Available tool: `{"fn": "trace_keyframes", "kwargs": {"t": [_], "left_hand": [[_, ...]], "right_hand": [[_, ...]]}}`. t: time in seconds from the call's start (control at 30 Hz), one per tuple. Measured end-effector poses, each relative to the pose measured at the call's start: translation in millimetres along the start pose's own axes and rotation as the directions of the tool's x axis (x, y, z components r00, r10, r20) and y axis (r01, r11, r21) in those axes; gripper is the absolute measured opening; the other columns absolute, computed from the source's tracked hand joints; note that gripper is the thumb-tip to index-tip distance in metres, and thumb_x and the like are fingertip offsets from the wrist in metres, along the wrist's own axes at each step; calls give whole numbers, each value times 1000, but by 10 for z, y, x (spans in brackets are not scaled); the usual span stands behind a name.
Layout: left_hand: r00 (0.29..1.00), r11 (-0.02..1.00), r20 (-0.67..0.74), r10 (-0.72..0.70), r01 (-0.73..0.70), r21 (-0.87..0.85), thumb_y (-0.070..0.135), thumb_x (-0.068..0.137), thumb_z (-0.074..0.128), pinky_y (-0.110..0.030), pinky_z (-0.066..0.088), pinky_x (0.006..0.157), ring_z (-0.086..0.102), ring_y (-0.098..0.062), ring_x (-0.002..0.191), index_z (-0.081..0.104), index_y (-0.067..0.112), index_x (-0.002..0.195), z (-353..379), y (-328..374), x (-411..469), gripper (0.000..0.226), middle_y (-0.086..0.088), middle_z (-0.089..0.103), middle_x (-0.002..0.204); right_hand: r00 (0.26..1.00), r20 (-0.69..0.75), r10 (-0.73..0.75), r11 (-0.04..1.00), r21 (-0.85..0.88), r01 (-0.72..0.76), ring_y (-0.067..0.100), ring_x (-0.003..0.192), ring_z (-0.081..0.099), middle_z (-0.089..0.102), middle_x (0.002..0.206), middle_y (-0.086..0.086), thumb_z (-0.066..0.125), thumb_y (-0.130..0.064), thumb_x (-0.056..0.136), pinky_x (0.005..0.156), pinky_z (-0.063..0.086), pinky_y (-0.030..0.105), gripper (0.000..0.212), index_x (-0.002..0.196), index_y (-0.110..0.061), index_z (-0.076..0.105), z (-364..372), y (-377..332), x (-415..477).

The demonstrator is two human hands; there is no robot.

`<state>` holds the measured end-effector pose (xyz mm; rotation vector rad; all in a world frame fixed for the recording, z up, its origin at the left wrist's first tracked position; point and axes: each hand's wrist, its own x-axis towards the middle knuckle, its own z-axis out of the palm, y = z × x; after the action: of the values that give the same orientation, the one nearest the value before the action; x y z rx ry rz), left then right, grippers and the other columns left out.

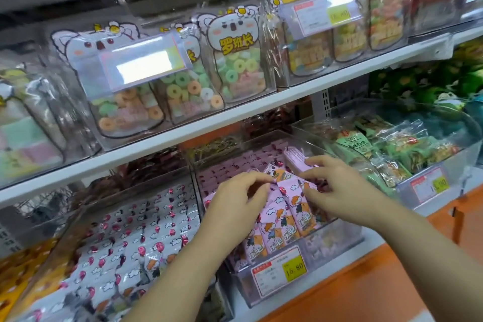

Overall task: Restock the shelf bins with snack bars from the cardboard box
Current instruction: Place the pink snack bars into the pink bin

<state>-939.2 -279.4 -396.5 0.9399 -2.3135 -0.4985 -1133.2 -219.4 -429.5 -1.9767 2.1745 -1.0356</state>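
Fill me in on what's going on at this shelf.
A person is stocking the middle bin with pink bars. The right hand pinches one bar above the row. The left hand touches the tops of the standing bars, but whether it grips them is unclear. The bin looks well filled. No cardboard box is in view.

1. Snack bars are lying in the middle bin, with a price tag hanging at its 6 o'clock.
2. The left bin is sitting at its 9 o'clock and the right bin at 2 o'clock.
3. Candy bags are standing on the upper shelf at 12 o'clock.
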Motion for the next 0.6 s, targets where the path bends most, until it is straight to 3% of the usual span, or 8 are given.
{"fn": "trace_keyframes", "kwargs": {"t": [0.07,0.2,0.33,0.4,0.5,0.6], "left_hand": [[1000,1000,4,9,-9,13,27,96,51,-9,39,70,55,9,83,67,35,105,4,-6,-11,20,23,65,101],[999,998,32,17,-19,56,29,98,47,-11,41,71,56,7,86,67,34,107,-9,10,-20,22,22,65,101],[1000,994,12,17,-18,112,30,98,47,-26,47,76,61,-5,87,67,35,102,-38,-15,-41,20,15,69,88],[999,988,-11,36,-34,148,30,97,49,-31,49,76,60,-5,86,67,35,101,-44,-15,-64,19,18,68,85],[998,978,-39,54,-45,202,34,96,49,-29,49,70,60,-3,77,67,34,101,-38,30,-94,18,20,66,80],[994,951,-68,85,-61,302,38,99,40,-33,49,74,62,-10,80,64,31,100,-33,106,-144,25,13,68,81]], "right_hand": [[996,91,6,999,-48,-2,15,132,32,30,149,-1,62,-34,86,101,31,22,53,136,-19,52,-31,17,-16],[1000,-18,-6,997,-79,5,18,128,37,43,139,-1,63,-35,86,105,33,31,48,131,-18,56,-58,-48,-67],[985,-170,-23,999,38,30,11,98,51,51,118,-5,61,-29,88,86,44,34,36,124,-26,57,-292,-115,-88],[987,-159,-8,994,108,25,6,83,51,53,111,-4,59,-17,89,75,42,29,36,122,-29,54,-391,-140,-114],[990,-105,90,959,278,-57,13,67,59,60,95,-5,57,-3,87,61,49,25,31,105,-28,60,-472,-140,-180],[978,-154,143,922,380,-75,12,56,53,58,84,-9,63,-10,86,48,41,15,18,90,-27,62,-541,-116,-222]]}}
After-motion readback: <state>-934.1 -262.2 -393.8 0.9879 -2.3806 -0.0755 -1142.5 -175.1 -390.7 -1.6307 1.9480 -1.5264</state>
